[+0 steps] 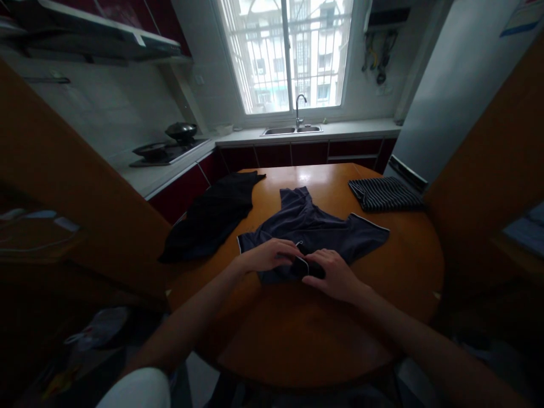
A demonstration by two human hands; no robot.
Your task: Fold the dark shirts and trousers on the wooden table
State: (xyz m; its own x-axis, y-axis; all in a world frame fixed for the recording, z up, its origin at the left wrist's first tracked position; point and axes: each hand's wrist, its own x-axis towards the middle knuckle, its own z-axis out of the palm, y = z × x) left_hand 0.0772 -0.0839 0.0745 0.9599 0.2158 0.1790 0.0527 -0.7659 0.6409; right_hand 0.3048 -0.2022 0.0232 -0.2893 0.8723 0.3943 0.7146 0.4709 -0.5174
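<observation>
Both the left hand (pixel 275 254) and the right hand (pixel 335 276) pinch the shirt's (pixel 304 218) black part (pixel 300 266), below frame centre; light, even tension should keep it smooth.

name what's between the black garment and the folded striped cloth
In the head view, a dark blue shirt with white trim lies on the table between the black garment and the striped cloth.

Home kitchen, sink (pixel 278 131), stove (pixel 170 153), range hood (pixel 106 39)
</observation>
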